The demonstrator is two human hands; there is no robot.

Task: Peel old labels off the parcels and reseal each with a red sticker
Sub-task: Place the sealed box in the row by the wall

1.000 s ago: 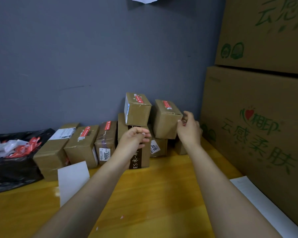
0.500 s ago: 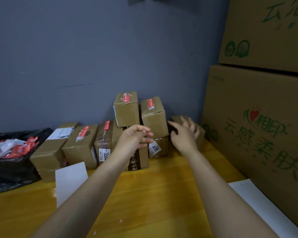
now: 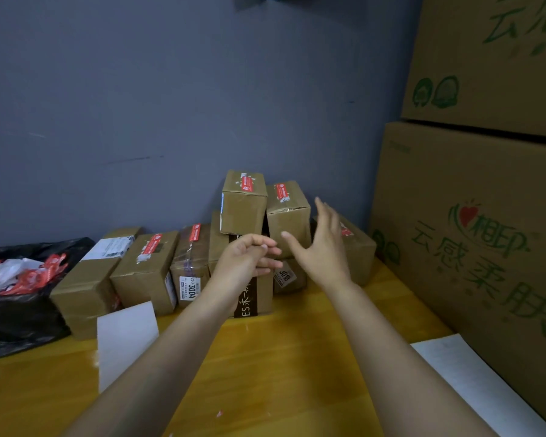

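Observation:
Several small brown parcels stand against the grey wall, most with a red sticker on top. Two are stacked high: one parcel [image 3: 243, 205] and a tilted parcel [image 3: 289, 212] beside it. Another parcel [image 3: 358, 247] sits at the right, partly behind my right hand [image 3: 322, 247], which hovers with fingers spread and holds nothing. My left hand [image 3: 245, 258] floats in front of the stack, fingers loosely extended, empty. The leftmost parcel [image 3: 85, 279] carries a white label [image 3: 109, 247] on top.
A black bag [image 3: 16, 313] with peeled white and red scraps lies at the left. White backing sheets lie on the yellow table [image 3: 281, 357]: one sheet [image 3: 125, 339] near my left arm, another sheet [image 3: 473, 380] at the right. Large printed cartons [image 3: 473, 234] wall off the right side.
My right hand let go of the parcel at the right, lifted and spread open. My left hand stayed in front of the stack.

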